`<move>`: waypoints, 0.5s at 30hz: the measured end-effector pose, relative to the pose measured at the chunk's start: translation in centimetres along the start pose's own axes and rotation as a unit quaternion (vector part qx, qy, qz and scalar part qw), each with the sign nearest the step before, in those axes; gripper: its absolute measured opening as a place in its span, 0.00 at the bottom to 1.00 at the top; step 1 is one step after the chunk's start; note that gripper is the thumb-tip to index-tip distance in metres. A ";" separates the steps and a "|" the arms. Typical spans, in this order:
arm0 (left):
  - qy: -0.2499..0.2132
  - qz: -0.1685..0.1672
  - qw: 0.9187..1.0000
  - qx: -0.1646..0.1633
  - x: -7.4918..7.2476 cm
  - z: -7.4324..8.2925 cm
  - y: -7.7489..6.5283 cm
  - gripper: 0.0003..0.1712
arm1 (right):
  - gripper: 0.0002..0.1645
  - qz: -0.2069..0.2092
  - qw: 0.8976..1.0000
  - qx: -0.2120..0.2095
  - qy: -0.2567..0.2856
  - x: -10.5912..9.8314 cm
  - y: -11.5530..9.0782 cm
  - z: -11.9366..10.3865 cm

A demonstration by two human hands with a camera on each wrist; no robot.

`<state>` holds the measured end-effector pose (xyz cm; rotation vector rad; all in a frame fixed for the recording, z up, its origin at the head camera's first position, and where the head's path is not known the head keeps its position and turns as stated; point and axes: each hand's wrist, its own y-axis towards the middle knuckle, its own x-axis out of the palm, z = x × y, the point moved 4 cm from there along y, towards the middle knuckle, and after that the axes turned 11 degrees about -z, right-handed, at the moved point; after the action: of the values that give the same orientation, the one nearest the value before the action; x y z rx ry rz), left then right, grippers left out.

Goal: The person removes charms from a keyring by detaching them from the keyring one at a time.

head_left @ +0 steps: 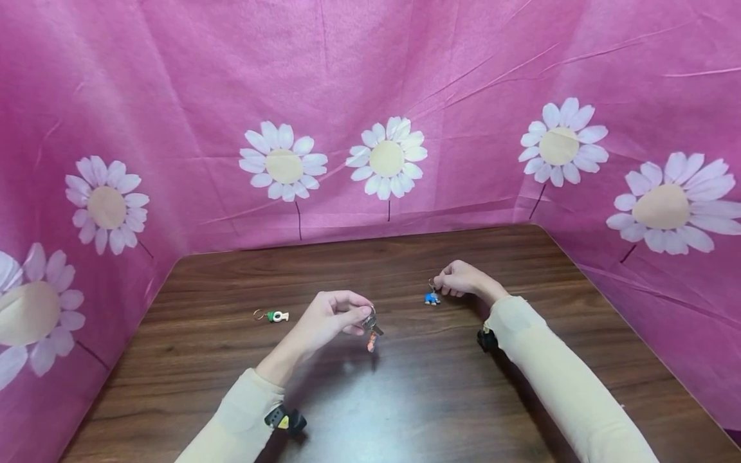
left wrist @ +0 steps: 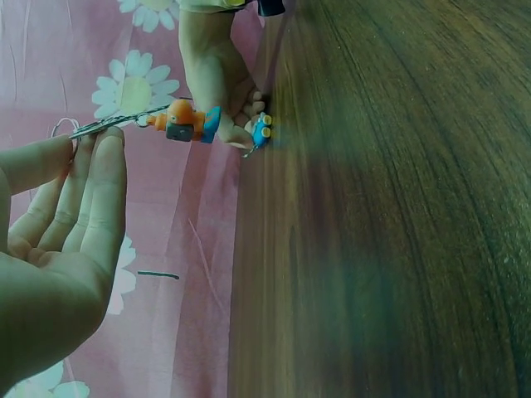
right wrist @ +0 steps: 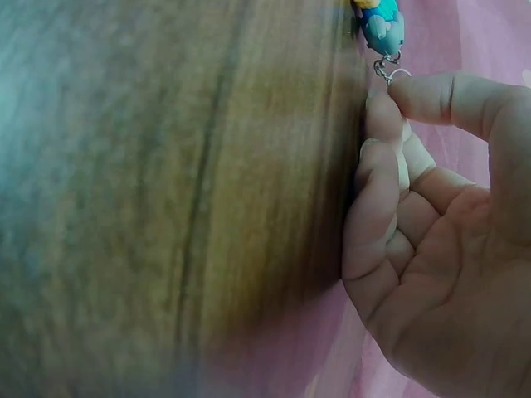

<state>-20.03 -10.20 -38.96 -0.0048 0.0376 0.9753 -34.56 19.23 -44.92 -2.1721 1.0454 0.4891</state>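
My left hand [head_left: 334,319] pinches a ring with several keys [head_left: 370,320] above the middle of the table. From that ring hangs an orange figurine charm [head_left: 372,341], which shows blue at its far end in the left wrist view. Farther right, my right hand [head_left: 460,280] holds the ring of a blue figurine keychain [head_left: 431,298] between thumb and forefinger. The right wrist view shows the blue keychain's grey part [right wrist: 384,35] joined to the ring by a short chain. Whether this figurine touches the table cannot be told.
A green and white keychain [head_left: 278,316] with a metal ring lies on the table left of my left hand. The dark wooden table [head_left: 191,360] is bounded by pink cloth [head_left: 359,71] printed with daisies at the back and sides.
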 end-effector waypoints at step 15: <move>-0.015 0.000 1.000 0.001 0.1 -0.2 0.4 0.16 | 0.11 0.001 1.000 0.010 0.009 0.1 0.0 -0.1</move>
<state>-20.28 -9.86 -39.11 0.0111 0.0100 0.9752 -34.46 19.11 -44.92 -2.1614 1.0572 0.4585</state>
